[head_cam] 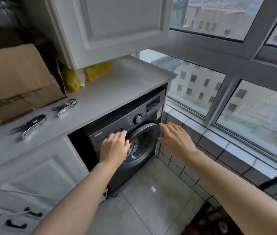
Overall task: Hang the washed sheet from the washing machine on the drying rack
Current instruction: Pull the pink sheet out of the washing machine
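Nearest, pale floor tiles [151, 209] run under both bare forearms, with white drawers [37, 180] bearing black handles down on the left-hand side.

The left hand [114, 146] lies against the left rim of the round door [145, 133] of the washing machine [122, 180], fingers bent. I cannot tell whether they grip the rim. The right hand [176, 138] hovers just beside the door's right edge, fingers straight and spread, holding nothing. The door looks closed, and behind its glass, between the hands, is a pale glinting blur, probably the sheet [135, 148] in the drum. A dial [138, 118] sits just beyond the hands.

The dark machine stands in a recess under a grey countertop [117, 85]. On it, beyond and left of the left hand, lie two metal clips [30, 125], apart from each other. Further left stands a cardboard box [15, 78], one flap torn open, its contents hidden. Two yellow bags [97, 70] lie behind it, beneath a white wall cupboard [117, 22].

Right of the right hand a tiled ledge [210, 138] runs below a large window [236, 73], with buildings outside.
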`<state>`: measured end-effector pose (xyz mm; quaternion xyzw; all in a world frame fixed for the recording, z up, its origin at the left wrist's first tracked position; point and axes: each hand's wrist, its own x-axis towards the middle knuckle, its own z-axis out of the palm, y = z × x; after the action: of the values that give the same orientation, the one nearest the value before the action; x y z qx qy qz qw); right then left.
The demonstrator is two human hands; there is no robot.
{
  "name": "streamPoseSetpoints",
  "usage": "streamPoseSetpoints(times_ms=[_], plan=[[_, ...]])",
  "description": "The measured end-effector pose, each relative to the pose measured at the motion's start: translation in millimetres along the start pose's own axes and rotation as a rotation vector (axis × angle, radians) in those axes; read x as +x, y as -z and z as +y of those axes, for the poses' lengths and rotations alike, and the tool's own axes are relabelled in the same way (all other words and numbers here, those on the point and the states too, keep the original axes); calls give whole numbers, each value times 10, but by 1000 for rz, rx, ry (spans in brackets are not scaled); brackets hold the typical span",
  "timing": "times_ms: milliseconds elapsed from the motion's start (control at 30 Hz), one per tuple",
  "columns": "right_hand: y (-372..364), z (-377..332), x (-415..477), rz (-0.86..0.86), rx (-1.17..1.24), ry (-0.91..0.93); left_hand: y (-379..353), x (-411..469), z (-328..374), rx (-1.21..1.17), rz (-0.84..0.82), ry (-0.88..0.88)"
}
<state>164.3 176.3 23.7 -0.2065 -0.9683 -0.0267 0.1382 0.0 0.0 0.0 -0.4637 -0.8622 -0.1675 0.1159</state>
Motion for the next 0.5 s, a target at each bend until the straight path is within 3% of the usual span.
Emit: streamPoseSetpoints(times_ms=[200,500], plan=[[-562,450,398,-179,8,3,-585,335,131,-163,-119,240],[-1402,1126,1215,-380,132,76,-1496,1078,390,-449,-192,780]])
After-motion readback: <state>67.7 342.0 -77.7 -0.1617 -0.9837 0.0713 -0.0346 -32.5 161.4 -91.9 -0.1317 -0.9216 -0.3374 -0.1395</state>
